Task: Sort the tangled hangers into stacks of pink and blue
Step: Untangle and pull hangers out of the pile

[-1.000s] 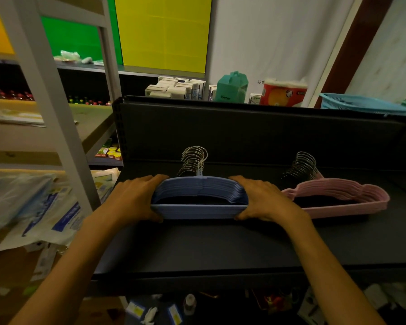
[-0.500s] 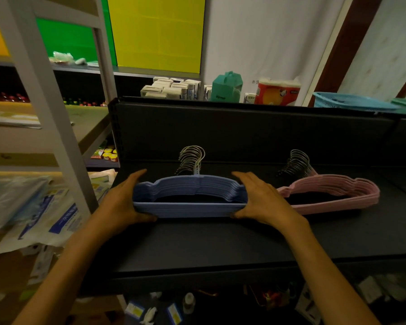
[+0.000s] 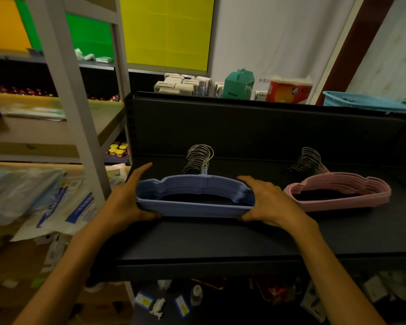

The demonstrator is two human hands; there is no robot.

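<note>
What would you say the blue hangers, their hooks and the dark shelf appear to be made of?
Blue hangers: probably plastic, perhaps velvet-flocked; matte, no glare, uniform molded outline.
Hooks: thin metal wire, silvery, catching light.
Dark shelf: likely painted sheet metal; flat, matte, with a folded front lip, though the dim light leaves this uncertain.

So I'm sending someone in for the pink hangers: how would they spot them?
Go to the dark shelf at the front. Two stacks lie on it; the pink hangers are the right one, with black hooks and no hands on them. The blue hangers beside them have silver hooks.
</note>
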